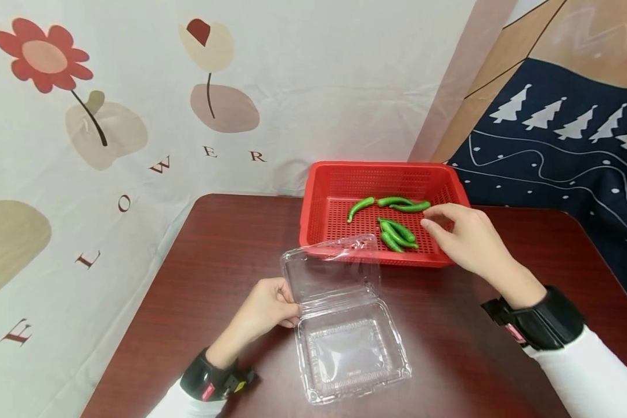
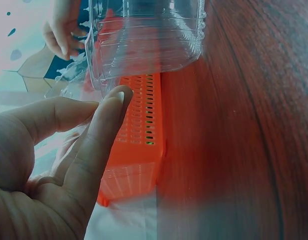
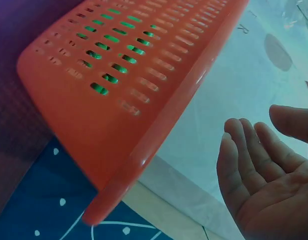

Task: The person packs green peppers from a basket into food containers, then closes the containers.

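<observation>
My left hand [image 1: 271, 303] pinches the left edge of a clear plastic clamshell box [image 1: 352, 354] near its hinge. The box stands with its lid [image 1: 331, 270] raised and its tray empty; in the left wrist view thumb and finger meet on the thin rim. Over the right side of a red perforated basket [image 1: 319, 223] hovers my right hand [image 1: 467, 238], fingers loosely bent with nothing between them. Inside the basket lie several green chili peppers [image 1: 397, 234], some bunched near the front, others [image 1: 363, 207] along the back.
A dark red-brown wooden table [image 1: 230, 255] carries the box and the basket. Behind it hangs a pale cloth [image 1: 303, 75] printed with flowers and letters. To the right is a navy cloth [image 1: 554, 157] with white trees.
</observation>
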A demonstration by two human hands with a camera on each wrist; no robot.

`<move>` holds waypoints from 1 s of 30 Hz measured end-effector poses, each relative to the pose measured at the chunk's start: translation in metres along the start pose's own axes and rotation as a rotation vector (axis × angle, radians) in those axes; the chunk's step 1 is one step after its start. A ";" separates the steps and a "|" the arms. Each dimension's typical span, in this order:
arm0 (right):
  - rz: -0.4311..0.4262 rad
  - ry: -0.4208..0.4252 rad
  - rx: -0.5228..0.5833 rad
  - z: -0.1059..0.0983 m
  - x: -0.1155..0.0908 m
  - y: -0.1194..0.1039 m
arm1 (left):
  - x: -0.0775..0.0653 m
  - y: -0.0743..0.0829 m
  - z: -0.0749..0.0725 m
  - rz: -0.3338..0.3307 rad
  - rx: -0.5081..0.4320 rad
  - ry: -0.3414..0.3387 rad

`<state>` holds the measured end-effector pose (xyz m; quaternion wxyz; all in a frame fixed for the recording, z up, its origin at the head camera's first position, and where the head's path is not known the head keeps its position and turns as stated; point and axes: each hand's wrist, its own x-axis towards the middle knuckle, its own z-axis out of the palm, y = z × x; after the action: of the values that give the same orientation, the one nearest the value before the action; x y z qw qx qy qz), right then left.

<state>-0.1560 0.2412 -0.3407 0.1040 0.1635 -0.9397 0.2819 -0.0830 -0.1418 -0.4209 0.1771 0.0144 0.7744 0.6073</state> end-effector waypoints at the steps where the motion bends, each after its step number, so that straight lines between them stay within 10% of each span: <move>1: 0.008 -0.019 -0.001 0.001 0.006 0.000 | 0.000 0.000 0.000 0.001 0.000 0.002; 14: 0.070 -0.301 -0.028 0.038 0.056 0.012 | 0.002 0.001 -0.001 -0.004 -0.001 0.010; 30: 0.177 -0.566 -0.097 0.072 0.068 0.017 | 0.002 -0.002 -0.001 -0.016 -0.003 0.014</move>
<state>-0.2329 0.1964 -0.3886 -0.1792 0.1478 -0.9544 0.1877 -0.0849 -0.1427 -0.4234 0.1765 0.0038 0.7747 0.6072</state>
